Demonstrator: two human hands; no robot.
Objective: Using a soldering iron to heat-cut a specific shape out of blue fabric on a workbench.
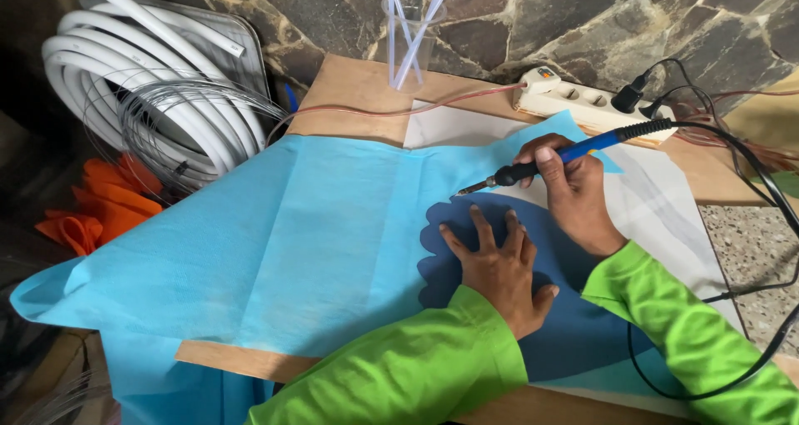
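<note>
Two hands at work on light blue fabric (275, 225) spread over a desk (349, 88).

Right hand (574, 193): fingers closed around a blue-handled soldering iron (549, 163), its tip touching the fabric at the upper edge of a dark blue scalloped template (466, 225). Left hand (499, 267): flat on the template, fingers spread wide, gripping nothing. Both sleeves are bright green. A black cord (749, 183) runs from the iron's handle toward a white power strip (574, 100) at the desk's far edge. Coiled white tubing (125, 75) and thin wire (191, 117) lie to the left, orange cloth (100, 204) below them; a clear cup of straws (412, 34) stands against the stone wall (583, 17).
</note>
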